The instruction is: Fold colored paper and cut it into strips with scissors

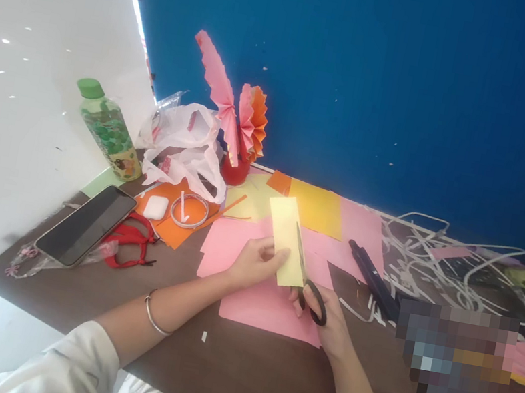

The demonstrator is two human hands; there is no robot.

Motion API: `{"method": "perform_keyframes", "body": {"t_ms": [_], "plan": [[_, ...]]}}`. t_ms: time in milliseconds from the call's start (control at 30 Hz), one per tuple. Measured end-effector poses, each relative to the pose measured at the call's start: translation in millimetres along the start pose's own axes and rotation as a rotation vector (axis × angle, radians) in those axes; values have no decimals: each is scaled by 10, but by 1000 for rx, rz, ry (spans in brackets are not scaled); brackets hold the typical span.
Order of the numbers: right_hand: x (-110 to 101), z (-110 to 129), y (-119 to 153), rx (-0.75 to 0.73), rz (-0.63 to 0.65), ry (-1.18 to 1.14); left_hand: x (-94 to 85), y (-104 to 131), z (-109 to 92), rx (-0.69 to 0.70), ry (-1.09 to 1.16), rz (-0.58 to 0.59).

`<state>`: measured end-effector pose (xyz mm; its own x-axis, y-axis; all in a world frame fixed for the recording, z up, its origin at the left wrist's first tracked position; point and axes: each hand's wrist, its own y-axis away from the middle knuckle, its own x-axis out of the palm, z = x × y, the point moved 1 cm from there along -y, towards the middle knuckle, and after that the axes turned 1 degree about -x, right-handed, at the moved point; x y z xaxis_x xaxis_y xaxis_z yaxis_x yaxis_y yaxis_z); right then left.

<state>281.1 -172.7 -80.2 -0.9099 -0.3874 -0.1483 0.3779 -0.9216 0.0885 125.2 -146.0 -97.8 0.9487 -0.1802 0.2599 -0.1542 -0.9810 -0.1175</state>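
My left hand point(258, 260) pinches a pale yellow strip of paper point(288, 238) by its left edge, the thumb lying on its face. My right hand point(325, 316) is closed round the black handles of a pair of scissors point(317, 303). The scissors' blades point up and away along the right side of the strip; whether they bite into the paper I cannot tell. Below both hands lie pink paper sheets point(248, 306), with a yellow sheet point(318, 210) and an orange piece point(279, 182) behind them.
At the left are a phone point(88, 223), a green-capped bottle point(110, 132), red cord point(132, 245), an earphone case point(155, 207) and white plastic bags point(190, 143). Pink and orange folded-paper fans point(249, 123) stand against the blue wall. Tangled white cables point(435, 254) and a dark folding umbrella-like object point(373, 277) lie right.
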Motion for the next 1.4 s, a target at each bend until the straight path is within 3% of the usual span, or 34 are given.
{"method": "perform_keyframes", "body": {"t_ms": [633,1033,1400], "plan": [[-3,-8,-3,-31,32,-3,21,26,-33,-2,-77,56],[-4,-11,-6,-40,44,28,-10,18,6,146,-340,25],[13,-11,5,-26,22,1,2,11,-28,157,-312,45]]}}
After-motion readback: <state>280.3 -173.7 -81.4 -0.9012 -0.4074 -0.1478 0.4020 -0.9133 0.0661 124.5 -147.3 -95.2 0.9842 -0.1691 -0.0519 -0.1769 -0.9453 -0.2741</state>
